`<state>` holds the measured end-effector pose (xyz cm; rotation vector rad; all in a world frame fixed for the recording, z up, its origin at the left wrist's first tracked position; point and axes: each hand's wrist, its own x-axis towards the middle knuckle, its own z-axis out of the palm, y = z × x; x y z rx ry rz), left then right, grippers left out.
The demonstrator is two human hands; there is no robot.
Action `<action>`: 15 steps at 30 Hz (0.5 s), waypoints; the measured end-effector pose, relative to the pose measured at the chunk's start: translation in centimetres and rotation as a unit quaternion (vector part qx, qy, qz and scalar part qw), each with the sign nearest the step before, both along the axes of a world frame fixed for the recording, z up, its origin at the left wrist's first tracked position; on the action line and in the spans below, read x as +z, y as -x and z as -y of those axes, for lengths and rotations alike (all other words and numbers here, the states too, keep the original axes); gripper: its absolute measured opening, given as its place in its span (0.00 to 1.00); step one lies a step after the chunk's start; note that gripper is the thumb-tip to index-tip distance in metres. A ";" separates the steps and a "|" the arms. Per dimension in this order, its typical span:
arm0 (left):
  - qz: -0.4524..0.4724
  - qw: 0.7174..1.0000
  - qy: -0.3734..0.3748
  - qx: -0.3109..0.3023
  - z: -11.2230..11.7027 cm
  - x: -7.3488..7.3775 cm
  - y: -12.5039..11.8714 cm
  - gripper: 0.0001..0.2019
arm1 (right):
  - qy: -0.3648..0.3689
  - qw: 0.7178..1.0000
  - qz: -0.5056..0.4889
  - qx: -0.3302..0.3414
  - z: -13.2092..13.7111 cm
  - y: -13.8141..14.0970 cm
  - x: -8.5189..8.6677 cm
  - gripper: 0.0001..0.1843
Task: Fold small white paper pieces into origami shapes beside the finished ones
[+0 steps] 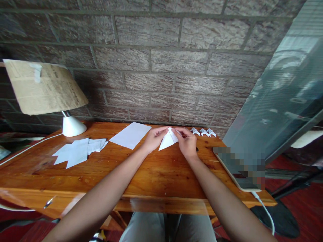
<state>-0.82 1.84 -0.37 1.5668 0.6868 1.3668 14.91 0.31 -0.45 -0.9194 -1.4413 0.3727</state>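
We hold: white half-folded paper triangle (167,140); left hand (153,138), right hand (187,143) both pinched on top edge (glossy orange wooden desk (151,174) beneath). Risk, we judge: uneven pinch skews crease.

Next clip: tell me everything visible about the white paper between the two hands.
The folded paper is white, thin and plain, creased into a pointed, roughly triangular shape. Its tip points toward the person, low over the wooden table; contact with the wood is unclear. The left hand pinches its upper left edge, the right hand its upper right, where a flap bends over.
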 end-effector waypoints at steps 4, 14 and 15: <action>-0.002 1.000 0.005 0.003 -0.1 -0.2 0.0 0.21 | -0.011 0.999 0.024 -0.019 0.2 -0.1 0.2 0.11; -0.025 0.999 -0.022 -0.007 0.5 0.3 -0.3 0.21 | -0.023 0.997 0.038 -0.063 0.6 0.0 0.5 0.12; -0.023 0.999 -0.020 -0.009 0.5 0.4 -0.3 0.20 | -0.025 0.997 0.039 -0.062 0.6 0.0 0.4 0.11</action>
